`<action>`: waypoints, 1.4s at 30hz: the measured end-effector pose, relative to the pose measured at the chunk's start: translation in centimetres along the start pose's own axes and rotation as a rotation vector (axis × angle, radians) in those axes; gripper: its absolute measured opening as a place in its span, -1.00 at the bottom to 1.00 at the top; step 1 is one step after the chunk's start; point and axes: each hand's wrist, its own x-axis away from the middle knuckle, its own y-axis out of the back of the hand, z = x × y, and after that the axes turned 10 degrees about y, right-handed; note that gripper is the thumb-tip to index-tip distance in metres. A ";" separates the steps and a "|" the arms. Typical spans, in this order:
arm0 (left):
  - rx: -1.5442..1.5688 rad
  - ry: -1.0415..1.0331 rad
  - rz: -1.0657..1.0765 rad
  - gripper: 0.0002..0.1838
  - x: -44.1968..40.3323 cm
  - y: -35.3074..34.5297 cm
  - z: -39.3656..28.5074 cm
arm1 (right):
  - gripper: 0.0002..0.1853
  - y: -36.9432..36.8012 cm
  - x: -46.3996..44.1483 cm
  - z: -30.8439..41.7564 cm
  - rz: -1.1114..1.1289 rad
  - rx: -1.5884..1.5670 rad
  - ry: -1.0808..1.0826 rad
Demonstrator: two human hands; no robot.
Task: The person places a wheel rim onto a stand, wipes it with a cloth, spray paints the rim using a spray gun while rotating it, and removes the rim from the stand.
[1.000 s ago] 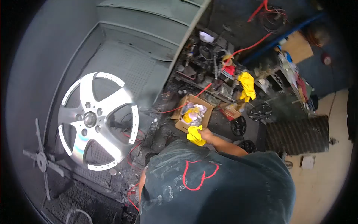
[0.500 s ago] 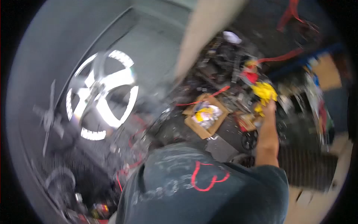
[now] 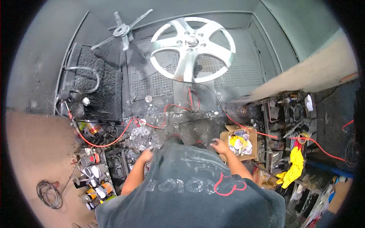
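Near the left side of the dark shirt is my left hand (image 3: 147, 155), its fingers loosely bent and nothing visible in it. At the shirt's right side, my right hand (image 3: 218, 146) is empty, with fingers slightly apart, close to an open cardboard box (image 3: 254, 146). White and yellow crumpled material (image 3: 239, 144) lies inside the box. A silver five-spoke wheel rim (image 3: 186, 62) faces up in the grey booth ahead, beyond both hands. Yellow cloth or gloves (image 3: 293, 167) hang at the cluttered rack on the right.
A red hose (image 3: 110, 145) crosses the floor and continues right past the box. Cans and cups (image 3: 95, 171) stand at the lower left. A metal cross-shaped stand (image 3: 121, 30) is at the upper left. A shelf (image 3: 272, 117) full of tools is at the right.
The view has swung right to left, bringing the rim to the top centre. My right hand has let go of the yellow cloth and come back beside the body. My left hand has come into view.
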 end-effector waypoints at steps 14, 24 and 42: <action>0.249 -0.007 -1.455 -0.33 2.2 34.5 18.8 | -0.62 -0.2 -1.3 6.6 -0.224 -0.050 -0.351; 0.644 -0.012 -1.151 -0.39 -1.7 50.0 22.5 | -0.67 -11.5 -3.4 19.5 -0.177 -0.116 -0.183; 0.560 -0.403 -0.901 -0.80 -1.5 40.7 12.2 | -0.49 -12.6 -7.5 34.7 -0.114 0.230 0.269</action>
